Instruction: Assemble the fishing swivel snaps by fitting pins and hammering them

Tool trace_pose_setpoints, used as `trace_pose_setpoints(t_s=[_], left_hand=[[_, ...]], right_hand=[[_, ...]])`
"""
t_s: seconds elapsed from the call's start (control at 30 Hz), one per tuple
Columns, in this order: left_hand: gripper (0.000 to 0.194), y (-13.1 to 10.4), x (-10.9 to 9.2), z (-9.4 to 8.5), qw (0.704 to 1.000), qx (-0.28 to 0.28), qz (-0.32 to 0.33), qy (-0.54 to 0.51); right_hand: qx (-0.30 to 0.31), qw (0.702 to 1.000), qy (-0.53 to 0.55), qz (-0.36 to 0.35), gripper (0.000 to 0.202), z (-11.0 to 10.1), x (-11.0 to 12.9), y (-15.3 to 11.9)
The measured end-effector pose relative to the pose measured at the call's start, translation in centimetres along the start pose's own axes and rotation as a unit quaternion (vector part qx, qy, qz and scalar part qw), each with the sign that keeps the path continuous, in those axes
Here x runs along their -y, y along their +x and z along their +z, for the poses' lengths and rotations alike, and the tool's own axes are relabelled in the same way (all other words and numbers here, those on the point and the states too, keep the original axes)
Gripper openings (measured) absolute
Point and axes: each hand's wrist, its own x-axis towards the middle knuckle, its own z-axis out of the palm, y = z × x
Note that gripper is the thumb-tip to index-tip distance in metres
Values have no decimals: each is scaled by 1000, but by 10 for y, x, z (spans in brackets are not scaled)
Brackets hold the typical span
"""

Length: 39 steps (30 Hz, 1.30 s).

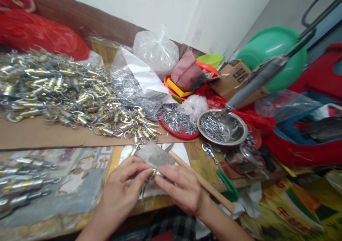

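At the table's front edge, my left hand (127,182) pinches one end of a small silver metal fitting (155,172) with a yellow band. My right hand (184,187) grips the other end, fingers bent around it. The fingertips hide most of the piece. Just behind the hands lies a grey metal block (157,155) on white paper. A tool with a long wooden handle (213,194) slants beneath my right hand; its dark metal end shows beside the block. A large pile of similar silver-and-yellow fittings with hooks (66,87) covers the cardboard at the left.
A steel bowl of metal pins (213,127) and a red dish of small metal parts (179,121) stand behind. Plastic bags (156,50) lean nearby. Larger fittings (26,184) lie at left. A blue-and-silver fitting (210,152) and green ring (228,185) lie at right.
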Motion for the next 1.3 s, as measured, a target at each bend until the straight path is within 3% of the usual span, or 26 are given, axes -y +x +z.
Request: trace_pose_setpoints(t_s=[0.13, 0.27, 0.33, 0.43, 0.53, 0.6, 0.73, 0.83, 0.93, 1.1, 1.23, 1.3], left_hand=[[15, 1, -1, -3, 999, 26, -19, -22], [19, -4, -1, 0, 977, 68, -143, -140], [40, -7, -1, 5, 954, 60, -192, -224], [65, -11, 1, 12, 929, 39, -225, -291], [68, -11, 3, 15, 921, 22, -249, -298], [71, -9, 4, 15, 918, 32, -250, -306], [75, -5, 4, 16, 913, 50, -244, -323], [77, -3, 5, 17, 914, 36, -246, -321], [77, -1, 7, 18, 916, 6, -250, -313], [78, 0, 8, 16, 912, 8, -254, -321], [80, 2, 9, 15, 907, 25, -262, -329], [80, 2, 10, 15, 906, 22, -264, -331]], right_hand=[[-27, 995, 34, 89, 33, 5, 2, -3], [-82, 966, 131, 207, 24, 11, 11, -4], [-98, 949, 158, 255, 18, 10, 16, -2], [-28, 939, 181, 292, 11, 3, 10, 4], [31, 933, 103, 345, 10, -9, -26, 12], [22, 908, -70, 413, 17, -14, -65, 17], [67, 880, -132, 452, 34, -12, -133, 21], [101, 872, -143, 458, 45, -3, -157, 23], [110, 871, -142, 457, 45, 3, -166, 23], [75, 883, -99, 453, 22, -4, -152, 21], [86, 908, -5, 411, 13, -15, -96, 21], [99, 938, 72, 326, 11, -18, -64, 21]])
